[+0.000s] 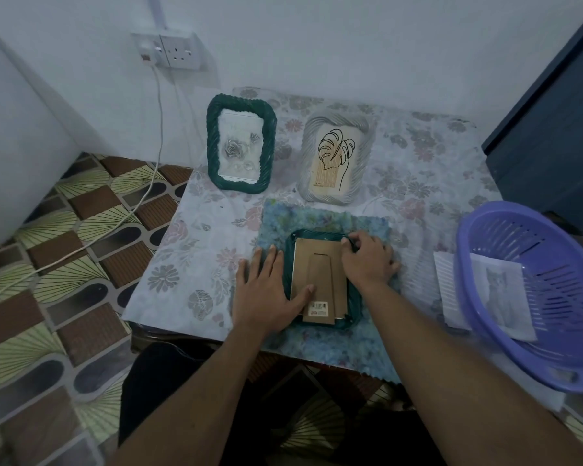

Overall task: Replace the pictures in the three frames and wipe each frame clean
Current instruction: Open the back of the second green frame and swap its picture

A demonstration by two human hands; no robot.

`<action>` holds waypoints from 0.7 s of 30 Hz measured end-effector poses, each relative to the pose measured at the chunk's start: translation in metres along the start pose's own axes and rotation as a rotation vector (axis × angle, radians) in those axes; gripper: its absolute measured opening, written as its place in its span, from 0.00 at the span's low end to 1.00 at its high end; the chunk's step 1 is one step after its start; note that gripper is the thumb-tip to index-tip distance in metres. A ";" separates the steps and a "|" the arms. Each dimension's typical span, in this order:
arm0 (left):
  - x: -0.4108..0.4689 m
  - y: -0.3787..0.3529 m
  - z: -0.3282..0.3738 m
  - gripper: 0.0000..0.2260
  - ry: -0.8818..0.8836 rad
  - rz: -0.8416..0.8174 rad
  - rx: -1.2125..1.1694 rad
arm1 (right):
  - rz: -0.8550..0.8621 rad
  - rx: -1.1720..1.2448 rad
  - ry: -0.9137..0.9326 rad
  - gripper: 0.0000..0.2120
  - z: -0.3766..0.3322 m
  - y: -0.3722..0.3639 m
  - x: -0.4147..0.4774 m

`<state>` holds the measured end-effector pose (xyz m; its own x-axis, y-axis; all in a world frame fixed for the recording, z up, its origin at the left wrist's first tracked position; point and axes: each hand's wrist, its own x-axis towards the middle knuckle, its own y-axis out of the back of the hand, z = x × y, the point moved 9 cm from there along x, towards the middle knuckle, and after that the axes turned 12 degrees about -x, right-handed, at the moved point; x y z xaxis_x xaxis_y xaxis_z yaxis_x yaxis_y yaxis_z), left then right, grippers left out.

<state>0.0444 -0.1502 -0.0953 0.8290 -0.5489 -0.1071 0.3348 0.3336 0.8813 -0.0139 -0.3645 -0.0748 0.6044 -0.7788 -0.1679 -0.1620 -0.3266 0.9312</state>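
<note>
- At the near edge of the table (199, 230), midway along it, the face-down frame (317, 234) lay flat on a blue cloth (317, 216). Its long axis ran from the near edge toward the far edge, tilted slightly to the right.
- Its brown backing board (302, 264) faced up. The stand (320, 280) lay flat along the same axis, with its wide foot toward the near edge, where there was a barcode sticker (318, 307).
- The left hand (266, 297) lay flat over the frame's left rim, fingers straight and apart, thumb resting on the backing board.
- The right hand (367, 260) was at the frame's far right corner, fingers curled and pinching at the rim. The piece being pinched was too small to make out.
- Both hands hid the left and right rims of the frame, and its front could not be seen.
- A green frame (241, 142) with a rose picture stood at the far left corner, long axis upright. A pale frame (335, 159) with a leaf drawing stood just to its right. The two were apart.
- A purple basket (465, 264) sat tilted at the right edge, overhanging it. Inside lay a cat picture (500, 294), blurred and seen partly through the basket wall.
- A lined sheet (446, 284) lay partly covered by the basket.
- The near end of the cloth hung over the table edge.
- A wall socket (179, 50) was above the far left corner, with a white cable (159, 129) hanging down to the floor.
</note>
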 end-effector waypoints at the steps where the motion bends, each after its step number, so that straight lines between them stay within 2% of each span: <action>1: 0.000 0.000 0.000 0.45 0.000 -0.003 0.000 | 0.002 -0.001 0.002 0.10 0.000 0.000 0.000; 17: -0.001 0.001 0.001 0.45 -0.009 0.011 -0.008 | 0.011 -0.006 0.039 0.15 0.004 0.003 -0.005; 21: -0.001 0.001 0.001 0.45 -0.009 0.012 -0.015 | -0.001 -0.015 0.186 0.19 0.000 0.003 -0.022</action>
<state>0.0437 -0.1502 -0.0939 0.8290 -0.5517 -0.0920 0.3314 0.3520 0.8754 -0.0279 -0.3482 -0.0688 0.7385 -0.6656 -0.1080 -0.1502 -0.3184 0.9360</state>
